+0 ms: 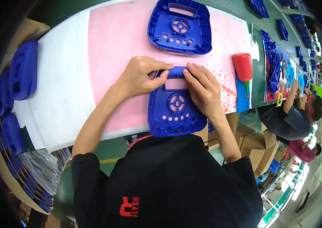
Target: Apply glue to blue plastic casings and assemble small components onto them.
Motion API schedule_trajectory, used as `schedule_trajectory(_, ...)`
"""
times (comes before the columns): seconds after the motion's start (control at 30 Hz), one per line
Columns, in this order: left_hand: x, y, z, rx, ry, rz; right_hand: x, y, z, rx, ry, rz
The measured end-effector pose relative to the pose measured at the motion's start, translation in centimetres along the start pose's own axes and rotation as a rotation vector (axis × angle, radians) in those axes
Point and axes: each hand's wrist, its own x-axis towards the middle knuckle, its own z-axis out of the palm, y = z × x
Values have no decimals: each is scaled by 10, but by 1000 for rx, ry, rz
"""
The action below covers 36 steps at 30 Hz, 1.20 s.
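A blue plastic housing (162, 121) with a handle opening, a round grille and a row of small holes lies at the near edge of the table, right in front of me. Along its handle runs a smooth blue strip (178, 71). My left hand (142, 76) pinches the strip's left end between thumb and bent fingers. On the right end, the fingertips of my right hand (206, 91) press down, its palm over the housing's right side. Whether the strip is a separate piece, I cannot tell. Farther off lies a second blue housing (180, 38), inner side up.
A red squeeze bottle (242, 66) with a green nozzle lies at the right on a blue piece (240, 93). More blue housings (24, 70) stand at the left edge. Cardboard boxes (258, 146) are below right; a co-worker (294, 117) works farther right.
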Motion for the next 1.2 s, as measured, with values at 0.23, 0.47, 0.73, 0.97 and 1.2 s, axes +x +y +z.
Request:
schedule_trajectory(0.23, 5, -1, 1, 70, -24, 59, 6, -11, -15, -157, -173, 3)
schedule_trajectory(0.47, 5, 10, 1, -38, 5, -214, 5, -38, -3, -106, -206, 47)
schedule_trajectory(0.73, 0, -13, -7, 16, 228, -274, 27, -21, -5, -223, -277, -38)
schedule_trajectory(0.97, 8, -1, -8, 630, 274, 6, 58, -5, -16, 41, -490, -143)
schedule_trajectory(1.2, 11, -4, -10, 266, 336, 7, 119, 75, -113, 52, -189, 252)
